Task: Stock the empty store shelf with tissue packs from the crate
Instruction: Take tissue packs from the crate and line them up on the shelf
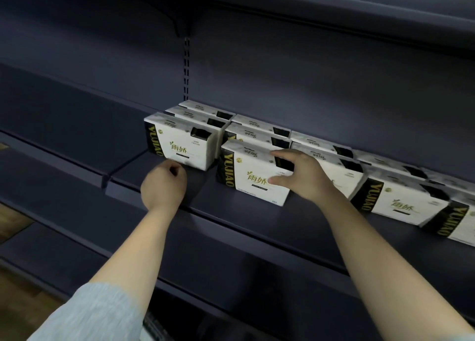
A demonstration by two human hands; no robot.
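White tissue packs with black and gold side bands stand in rows on the dark shelf (239, 212). My right hand (300, 177) grips the top right corner of the front middle tissue pack (248, 176), fingers over its top and thumb on its face. My left hand (163, 186) is curled into a fist and holds nothing, just below the front left tissue pack (180, 147), at its lower edge. More tissue packs (401, 199) line the shelf to the right, and others stand behind the front ones. The crate is not in view.
The shelf to the left (64, 145) carries nothing. An upper shelf (334, 11) overhangs, held by a bracket (183, 26) on the slotted upright. Lower shelf edges (231, 284) run below my arms. Wooden floor (15, 222) shows at the far left.
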